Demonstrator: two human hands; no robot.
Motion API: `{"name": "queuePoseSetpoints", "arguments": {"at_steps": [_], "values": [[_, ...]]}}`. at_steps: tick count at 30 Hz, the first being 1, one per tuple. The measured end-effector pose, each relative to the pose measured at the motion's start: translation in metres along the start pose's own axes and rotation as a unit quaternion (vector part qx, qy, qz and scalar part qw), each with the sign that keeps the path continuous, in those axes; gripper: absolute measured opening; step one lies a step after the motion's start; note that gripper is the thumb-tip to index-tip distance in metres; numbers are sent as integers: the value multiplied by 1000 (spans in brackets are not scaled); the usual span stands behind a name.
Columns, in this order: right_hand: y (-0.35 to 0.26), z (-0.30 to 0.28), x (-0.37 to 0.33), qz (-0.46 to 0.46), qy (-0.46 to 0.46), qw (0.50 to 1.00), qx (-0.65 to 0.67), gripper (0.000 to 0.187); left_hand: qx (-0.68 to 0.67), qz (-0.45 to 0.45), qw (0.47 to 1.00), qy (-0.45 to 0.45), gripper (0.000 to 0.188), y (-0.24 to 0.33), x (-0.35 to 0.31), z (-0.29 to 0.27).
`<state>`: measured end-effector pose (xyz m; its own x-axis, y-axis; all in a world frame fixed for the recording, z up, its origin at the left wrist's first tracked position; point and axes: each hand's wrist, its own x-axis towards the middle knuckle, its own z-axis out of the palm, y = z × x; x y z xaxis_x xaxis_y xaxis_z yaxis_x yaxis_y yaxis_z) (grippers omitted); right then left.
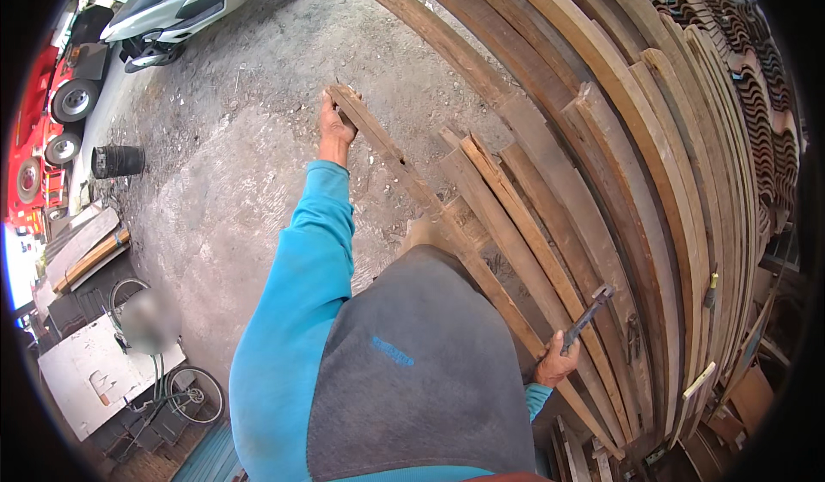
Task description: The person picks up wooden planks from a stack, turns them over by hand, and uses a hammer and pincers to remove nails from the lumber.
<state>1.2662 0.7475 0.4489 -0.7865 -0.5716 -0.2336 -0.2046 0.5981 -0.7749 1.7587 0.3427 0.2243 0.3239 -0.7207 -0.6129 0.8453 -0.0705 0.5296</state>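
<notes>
My left hand [336, 128] is closed around the far end of a long wooden plank [387, 151], which has dark holes or notches along it. The plank slants past my body toward the lower right, across other timber. In my right hand [557, 363] is a dark metal hammer [589, 312], its head pointing up and away over the stacked boards. That hand rests at or just above the near part of the plank; contact is hard to make out. Beside it lies a split, orange-brown board [507, 194].
Long stacked beams [593, 138] fill the right side, with a yellow-handled tool [711, 286] and wavy roof tiles [748, 70] beyond. At left are a black bucket [118, 161], a bicycle [193, 394] and a red truck [39, 151]. A scooter [185, 5] stands far off on rough concrete.
</notes>
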Motion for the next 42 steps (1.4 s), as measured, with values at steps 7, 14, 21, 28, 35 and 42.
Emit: {"name": "queuePoseSetpoints", "arguments": {"at_steps": [7, 14, 21, 28, 35, 42], "values": [[-97, 36, 24, -63, -219, 969, 96, 62, -16, -19, 998, -54, 49, -1, -3, 6], [-150, 76, 56, -15, -443, 863, 241, 47, 21, 11, 999, -32, 51, 10, -6, -3], [-236, 181, 32, -70, -524, 806, 266, 63, 242, -26, 967, 79, 63, 22, -6, 17], [-300, 252, 19, -403, -488, 768, -100, 48, 258, -55, 964, -23, 59, 20, -5, 20], [-316, 331, 18, -429, -517, 733, 102, 21, 33, -122, 982, -142, 73, -13, 23, 7], [-334, 403, -15, -278, -498, 785, 241, 11, 5, -29, 999, -32, 68, -28, 7, 20]]}}
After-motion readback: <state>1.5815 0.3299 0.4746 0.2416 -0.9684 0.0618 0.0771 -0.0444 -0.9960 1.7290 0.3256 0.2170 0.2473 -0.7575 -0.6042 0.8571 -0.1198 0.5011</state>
